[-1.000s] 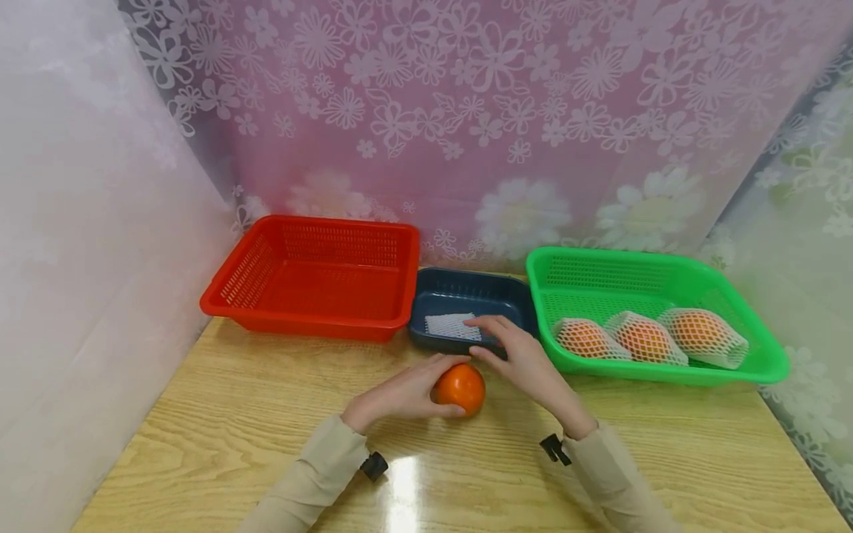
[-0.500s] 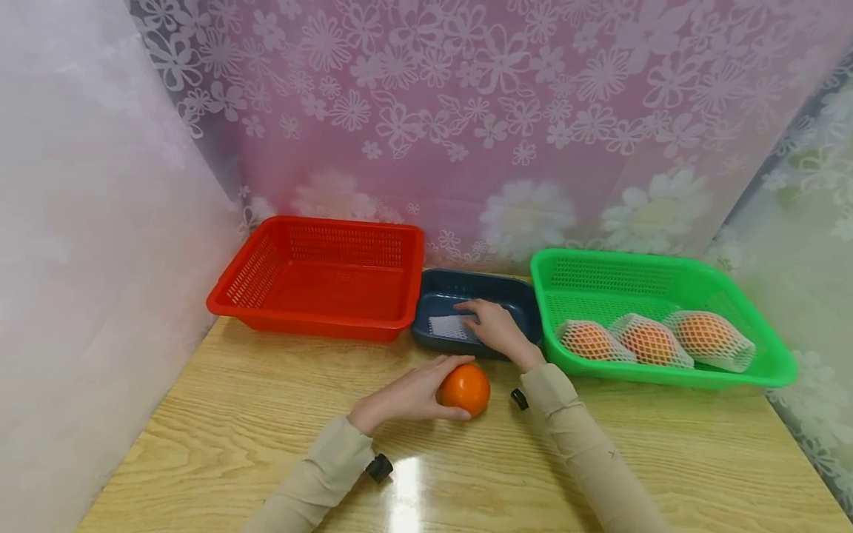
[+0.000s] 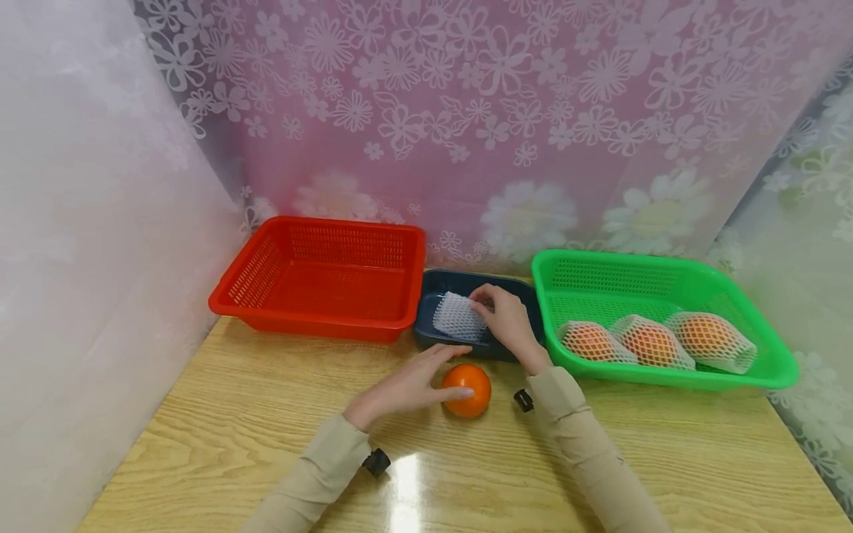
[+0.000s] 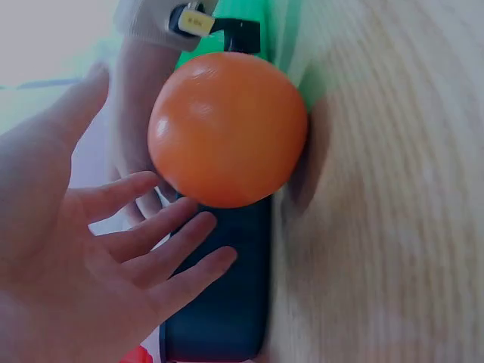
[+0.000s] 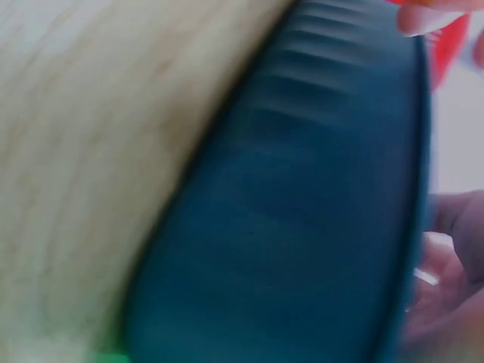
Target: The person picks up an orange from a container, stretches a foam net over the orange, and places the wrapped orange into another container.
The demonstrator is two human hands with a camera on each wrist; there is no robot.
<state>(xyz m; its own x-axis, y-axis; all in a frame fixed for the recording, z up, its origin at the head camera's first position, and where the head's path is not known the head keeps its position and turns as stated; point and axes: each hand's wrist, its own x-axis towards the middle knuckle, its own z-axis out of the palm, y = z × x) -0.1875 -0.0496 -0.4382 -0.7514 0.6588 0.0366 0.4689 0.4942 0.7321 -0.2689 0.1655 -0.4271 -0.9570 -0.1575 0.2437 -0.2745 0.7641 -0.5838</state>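
Observation:
In the head view a smooth round orange fruit (image 3: 474,377) rests on the wooden table. My left hand (image 3: 406,383) is beside it with fingers spread and the thumb in front of it; in the left wrist view the fingers look loosely extended, not wrapped round the fruit (image 4: 227,128). Over the dark blue tray (image 3: 448,278), my right hand (image 3: 508,320) pinches the upper right edge of a white foam net sleeve (image 3: 457,317). The sleeve is tilted up in the tray. From the right wrist, the tray's outer wall (image 5: 280,197) hides most of that hand's work.
A red basket (image 3: 320,324) stands left of the tray. On the right, a green basket (image 3: 620,259) holds three fruits in foam nets (image 3: 646,344). A floral curtain (image 3: 466,111) hangs close behind. The wooden table (image 3: 253,422) extends in front.
My right hand reached into the tray, took hold of the foam net sleeve and raised it at an angle. The left hand's fingers loosened from the fruit, which stayed in place.

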